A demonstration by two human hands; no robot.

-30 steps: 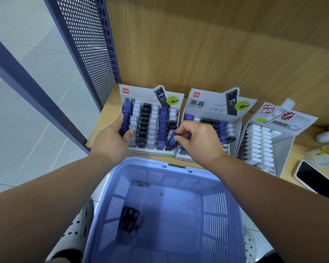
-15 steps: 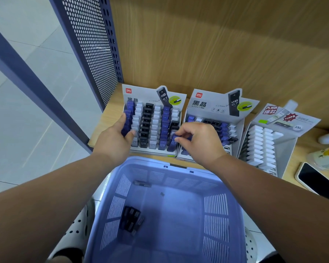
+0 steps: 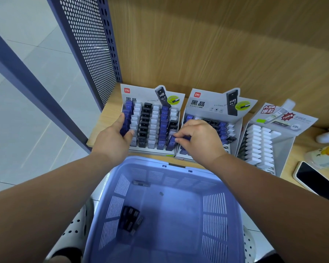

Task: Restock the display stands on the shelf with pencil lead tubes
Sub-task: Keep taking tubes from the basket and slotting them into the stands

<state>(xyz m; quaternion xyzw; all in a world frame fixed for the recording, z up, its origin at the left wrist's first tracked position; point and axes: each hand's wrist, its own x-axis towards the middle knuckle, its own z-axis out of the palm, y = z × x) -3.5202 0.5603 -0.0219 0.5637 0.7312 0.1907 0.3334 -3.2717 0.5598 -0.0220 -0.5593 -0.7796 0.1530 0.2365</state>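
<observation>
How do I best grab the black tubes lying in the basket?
Pinch the black tubes across their long sides, from straight above: they lie flat in a cluster on the basket floor, close to its left wall, which blocks a sideways reach.

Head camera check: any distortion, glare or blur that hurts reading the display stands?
Head view: wide-angle distortion slants the perforated panel and swells both forearms; light is soft and even, without glare or hard shadows; the HB 0.7 print on the left display stand reads clearly; the dark tubes in the basket look soft.
</observation>
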